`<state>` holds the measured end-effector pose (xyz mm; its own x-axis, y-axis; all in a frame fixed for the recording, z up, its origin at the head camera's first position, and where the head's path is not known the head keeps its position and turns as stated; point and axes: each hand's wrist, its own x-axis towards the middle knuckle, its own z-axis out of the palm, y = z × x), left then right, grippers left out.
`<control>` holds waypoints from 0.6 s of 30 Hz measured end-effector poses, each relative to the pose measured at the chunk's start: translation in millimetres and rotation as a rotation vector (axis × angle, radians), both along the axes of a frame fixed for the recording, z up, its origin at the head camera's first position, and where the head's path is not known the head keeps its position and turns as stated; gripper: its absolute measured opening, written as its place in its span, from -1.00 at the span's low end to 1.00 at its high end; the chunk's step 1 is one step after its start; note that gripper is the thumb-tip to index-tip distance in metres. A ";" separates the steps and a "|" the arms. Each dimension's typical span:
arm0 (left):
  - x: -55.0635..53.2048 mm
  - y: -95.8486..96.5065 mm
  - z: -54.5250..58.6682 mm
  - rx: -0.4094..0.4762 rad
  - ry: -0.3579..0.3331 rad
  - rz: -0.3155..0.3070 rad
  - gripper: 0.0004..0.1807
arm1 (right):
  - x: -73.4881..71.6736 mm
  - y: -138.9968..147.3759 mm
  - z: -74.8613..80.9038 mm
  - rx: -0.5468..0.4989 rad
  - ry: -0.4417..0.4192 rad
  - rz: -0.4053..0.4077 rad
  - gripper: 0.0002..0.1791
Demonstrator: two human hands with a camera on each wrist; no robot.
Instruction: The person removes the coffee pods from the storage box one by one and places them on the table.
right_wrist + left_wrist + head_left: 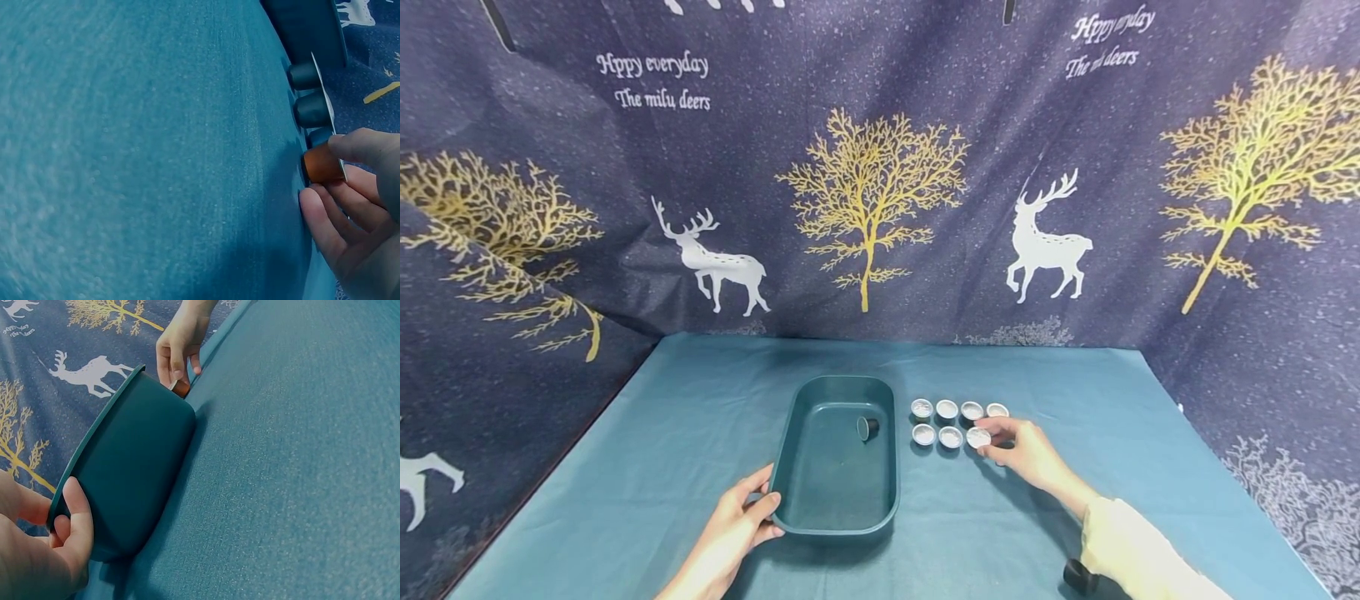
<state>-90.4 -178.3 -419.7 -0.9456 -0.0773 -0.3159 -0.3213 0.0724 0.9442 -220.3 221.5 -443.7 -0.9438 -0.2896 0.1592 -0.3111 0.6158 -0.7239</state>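
My left hand grips the near left corner of a dark green plastic tub, thumb at the rim and fingers against the outside wall. Inside the tub a dark coffee capsule lies on its side. To the tub's right, several coffee capsules with silvery lids stand lid up in two rows. My right hand pinches an orange coffee capsule at the right end of the front row, its lid facing up. Beside it in the right wrist view are dark green capsules.
A teal cloth covers the table. Behind it hangs a dark blue curtain printed with white deer and yellow trees. A small black object is at the right sleeve, near the bottom edge.
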 end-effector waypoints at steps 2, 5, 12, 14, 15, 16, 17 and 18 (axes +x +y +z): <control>0.3 0.0 0.1 0.000 0.002 -0.001 -0.36 | 0.3 -0.3 -0.2 0.005 0.002 -0.006 -0.63; 0.9 -0.2 -0.3 0.000 0.008 -0.002 -0.36 | 0.5 -0.7 -0.4 0.008 0.007 -0.011 -0.63; 0.5 -0.8 -0.8 -0.004 0.008 -0.006 -0.35 | 1.2 -1.7 -0.1 0.001 0.012 -0.021 -0.61; 0.1 -0.8 -0.6 -0.006 0.005 -0.007 -0.35 | 1.3 -1.6 -0.2 -0.007 0.010 -0.022 -0.60; 0.0 -0.9 -0.5 -0.008 0.004 -0.008 -0.35 | 1.3 -1.5 -0.4 -0.010 0.010 -0.023 -0.60; -0.2 -0.9 -0.6 -0.008 0.004 -0.008 -0.35 | 1.1 -1.2 -0.7 -0.012 0.011 -0.022 -0.59; -0.3 -1.0 -0.6 -0.009 0.004 -0.009 -0.35 | 0.9 -1.0 -1.0 -0.015 0.010 -0.023 -0.59; -0.6 -1.0 -0.7 -0.008 0.005 -0.009 -0.35 | 0.6 -0.9 -1.4 -0.019 0.009 -0.023 -0.59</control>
